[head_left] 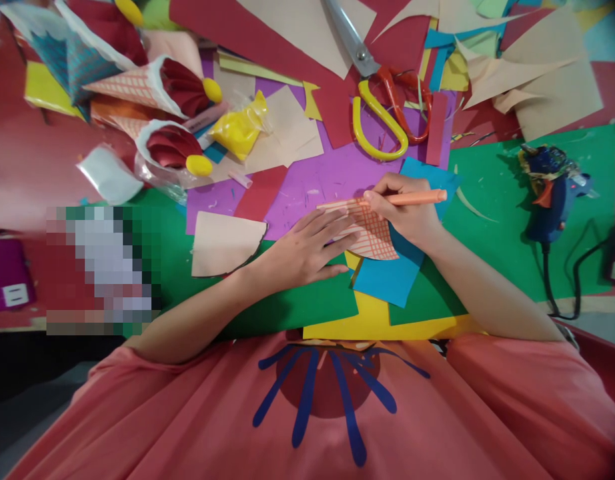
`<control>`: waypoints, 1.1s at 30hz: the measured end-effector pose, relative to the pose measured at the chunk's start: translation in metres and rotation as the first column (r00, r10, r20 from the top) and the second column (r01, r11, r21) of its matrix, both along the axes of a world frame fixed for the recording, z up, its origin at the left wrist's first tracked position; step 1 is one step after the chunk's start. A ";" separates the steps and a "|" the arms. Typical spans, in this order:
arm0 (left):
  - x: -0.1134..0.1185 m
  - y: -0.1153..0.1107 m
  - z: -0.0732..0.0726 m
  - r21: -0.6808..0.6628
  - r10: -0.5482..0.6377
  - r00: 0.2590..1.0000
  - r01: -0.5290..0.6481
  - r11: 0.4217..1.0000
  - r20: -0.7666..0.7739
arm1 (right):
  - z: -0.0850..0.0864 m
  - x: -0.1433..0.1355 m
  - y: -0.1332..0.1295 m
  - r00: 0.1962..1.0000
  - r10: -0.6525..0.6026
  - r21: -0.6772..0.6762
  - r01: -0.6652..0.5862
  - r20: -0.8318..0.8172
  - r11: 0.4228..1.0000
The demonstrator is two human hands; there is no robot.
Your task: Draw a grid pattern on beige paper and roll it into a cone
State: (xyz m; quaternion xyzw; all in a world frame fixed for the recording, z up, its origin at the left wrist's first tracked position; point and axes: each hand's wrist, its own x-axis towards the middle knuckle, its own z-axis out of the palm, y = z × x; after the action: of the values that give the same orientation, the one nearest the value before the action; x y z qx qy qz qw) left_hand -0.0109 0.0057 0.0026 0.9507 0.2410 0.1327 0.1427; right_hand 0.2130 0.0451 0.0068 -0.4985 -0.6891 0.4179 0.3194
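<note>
My right hand [405, 212] grips an orange marker [420, 197], its tip end down at the upper edge of a cream paper wedge [375, 233]. Crossed orange lines cover the right part of that wedge. My left hand [320, 245] lies flat over the wedge's left part, fingers stretched out, and hides some of it. Under the wedge are blue paper [387, 277] and a purple sheet [297, 190]. A plain cream wedge [227, 245] with a dark curved edge rests left of my left hand.
Scissors [372, 73] with yellow and red handles lie beyond my hands. At the right, a blue glue gun [555, 193] with a black cord sits on green sheet [480, 247]. Decorated paper cones [137, 87] and a yellow clay packet [242, 127] lie at the upper left. Paper scraps [517, 73] fill the back.
</note>
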 end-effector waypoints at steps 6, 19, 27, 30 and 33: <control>0.000 0.001 0.000 0.013 -0.014 1.000 0.013 1.000 0.002 | -0.002 0.000 0.001 1.000 0.027 -0.008 -0.027 -0.004 1.000; 0.000 0.000 -0.001 0.002 -0.006 1.000 0.006 1.000 -0.005 | 0.001 0.000 0.001 0.998 0.047 -0.046 -0.049 -0.049 0.998; -0.004 0.005 -0.005 -0.070 0.063 0.997 -0.065 0.995 -0.040 | 0.000 0.003 0.000 0.947 -0.136 -0.136 0.100 -0.291 0.986; -0.005 0.006 -0.003 -0.060 0.097 0.994 -0.099 0.993 -0.046 | -0.002 0.004 0.000 0.955 -0.131 -0.105 0.106 -0.265 0.989; -0.004 0.006 -0.002 -0.047 0.117 0.992 -0.119 0.992 -0.041 | -0.002 0.004 0.000 0.959 -0.098 -0.113 0.070 -0.267 0.991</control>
State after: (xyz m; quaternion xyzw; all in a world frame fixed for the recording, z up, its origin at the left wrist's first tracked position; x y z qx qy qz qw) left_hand -0.0151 0.0119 0.0003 0.9334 0.3027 0.1167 0.1534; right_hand 0.2168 0.0451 0.0050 -0.4810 -0.5945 0.5032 0.4025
